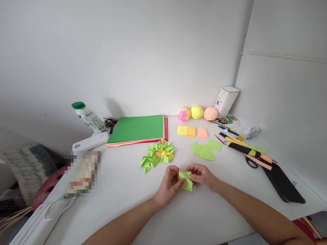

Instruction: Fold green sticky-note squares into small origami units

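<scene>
Between my two hands is a small square of light green paper, held above the white table. My left hand grips its left side, the thumb lying on its face. At the paper's upper right, my right hand pinches the edge between thumb and fingers. Beyond my left hand lies a heap of folded paper pieces, mostly green with some yellow and orange. Past my right hand are several loose green paper squares, overlapping one another.
Coloured sheets are stacked at the back left, beside a tilted bottle. Three paper balls stand against the wall, behind sticky note pads. Right: scissors, pens, paper strips and a black flat case.
</scene>
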Motion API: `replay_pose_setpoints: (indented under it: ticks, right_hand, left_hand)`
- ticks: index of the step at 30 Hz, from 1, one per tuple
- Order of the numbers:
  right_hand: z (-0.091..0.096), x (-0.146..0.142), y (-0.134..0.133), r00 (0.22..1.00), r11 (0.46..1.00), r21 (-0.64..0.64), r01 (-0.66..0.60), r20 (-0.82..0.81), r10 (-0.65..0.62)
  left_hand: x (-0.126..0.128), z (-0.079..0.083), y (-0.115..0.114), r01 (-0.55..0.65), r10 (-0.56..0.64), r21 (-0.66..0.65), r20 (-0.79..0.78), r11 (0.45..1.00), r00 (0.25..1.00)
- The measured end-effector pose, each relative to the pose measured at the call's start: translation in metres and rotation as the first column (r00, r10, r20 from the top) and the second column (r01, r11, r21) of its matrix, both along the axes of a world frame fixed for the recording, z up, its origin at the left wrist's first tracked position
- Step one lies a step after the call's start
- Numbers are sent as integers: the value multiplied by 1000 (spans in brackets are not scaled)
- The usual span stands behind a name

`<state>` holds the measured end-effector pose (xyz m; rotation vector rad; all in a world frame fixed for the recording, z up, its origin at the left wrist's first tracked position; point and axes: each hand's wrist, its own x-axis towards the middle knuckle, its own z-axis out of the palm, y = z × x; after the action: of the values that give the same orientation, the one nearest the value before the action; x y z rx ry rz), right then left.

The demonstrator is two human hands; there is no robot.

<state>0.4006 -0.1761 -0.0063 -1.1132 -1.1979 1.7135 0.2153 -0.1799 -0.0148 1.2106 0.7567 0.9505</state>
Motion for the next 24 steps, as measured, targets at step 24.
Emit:
replay_pose_setpoints:
  ticks: [24]
  right_hand:
    - [7, 1, 0, 994, 993, 25, -112, 22, 111]
  left_hand:
    - [-3, -2, 2, 24, 8, 248, -125, 968, 992]
